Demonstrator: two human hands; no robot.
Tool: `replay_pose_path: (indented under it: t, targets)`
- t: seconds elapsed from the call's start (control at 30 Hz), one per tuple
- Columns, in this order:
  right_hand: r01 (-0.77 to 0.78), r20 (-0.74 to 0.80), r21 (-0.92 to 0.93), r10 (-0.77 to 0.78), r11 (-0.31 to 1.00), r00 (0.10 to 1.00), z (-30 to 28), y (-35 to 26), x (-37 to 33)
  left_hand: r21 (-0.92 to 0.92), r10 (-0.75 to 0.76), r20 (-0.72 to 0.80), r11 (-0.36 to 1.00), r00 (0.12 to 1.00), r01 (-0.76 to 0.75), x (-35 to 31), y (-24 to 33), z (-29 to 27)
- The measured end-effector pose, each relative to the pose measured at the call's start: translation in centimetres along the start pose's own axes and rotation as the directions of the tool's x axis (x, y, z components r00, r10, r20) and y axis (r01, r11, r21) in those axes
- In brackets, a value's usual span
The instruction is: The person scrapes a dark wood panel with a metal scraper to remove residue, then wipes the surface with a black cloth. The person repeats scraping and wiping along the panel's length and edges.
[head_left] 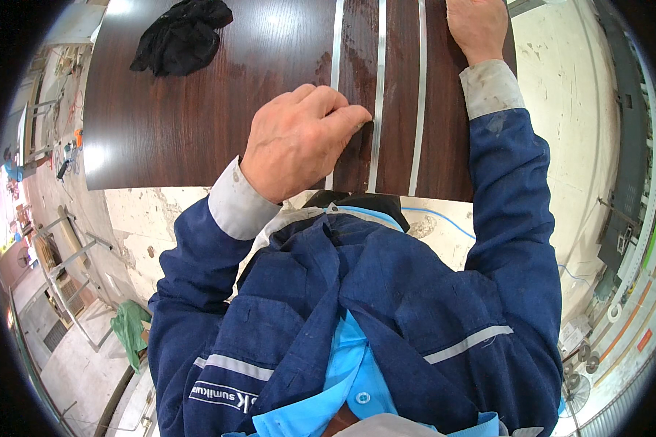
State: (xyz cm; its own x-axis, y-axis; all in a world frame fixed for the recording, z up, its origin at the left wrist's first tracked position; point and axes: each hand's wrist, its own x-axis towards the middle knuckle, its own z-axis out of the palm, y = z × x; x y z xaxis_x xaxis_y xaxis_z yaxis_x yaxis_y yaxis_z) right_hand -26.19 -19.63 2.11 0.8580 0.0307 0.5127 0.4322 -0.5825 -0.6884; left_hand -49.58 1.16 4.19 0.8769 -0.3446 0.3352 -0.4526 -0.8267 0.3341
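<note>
A dark brown wood-grain panel [164, 135] lies in front of me, with three silver metal strips [420, 102] running along its right part. My left hand [295, 142] is closed over the panel, its thumb against the curled fingers and its tip beside the middle strip [379, 87]. Whatever may be pinched there is hidden. At the far right, my right hand [479, 29] is by the panel's right edge; its fingers are cut off by the top of the view. Damp smears show on the wood between the strips.
A crumpled black cloth [178, 40] lies on the panel's far left. Left of the panel stands a metal frame [76, 280], with a green plastic bag [131, 331] near it. A blue hose [437, 216] crosses the pale floor under the near edge. A fan [576, 390] stands low right.
</note>
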Motion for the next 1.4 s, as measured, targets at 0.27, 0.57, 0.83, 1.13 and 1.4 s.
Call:
replay_pose_path:
  t: [0.27, 0.57, 0.83, 1.13, 1.4]
  targets:
    - [0.009, -0.008, 0.002, -0.009, 1.000, 1.000, 0.1, 0.1, -0.1, -0.048, 0.017, 0.073, 0.999, 0.997, -0.014, -2.2, 1.8, -0.8]
    - [0.025, -0.012, 0.009, -0.025, 1.000, 1.000, -0.1, -0.3, -0.3, -0.069, 0.017, 0.090, 0.998, 0.996, -0.011, -3.8, 3.3, -1.3]
    - [0.006, 0.010, 0.003, -0.006, 1.000, 1.000, 0.0, 0.0, -0.2, -0.054, 0.015, 0.119, 0.998, 0.993, -0.009, -4.6, 3.8, -1.5]
    - [0.002, 0.011, 0.006, -0.002, 1.000, 1.000, 0.1, 0.1, -0.2, -0.069, 0.013, 0.152, 0.998, 0.988, -0.002, -5.6, 4.7, -2.1]
    - [0.002, 0.009, 0.006, -0.002, 1.000, 1.000, -0.1, -0.2, -0.4, -0.078, 0.058, 0.203, 0.996, 0.978, -0.043, -6.6, 5.7, -1.9]
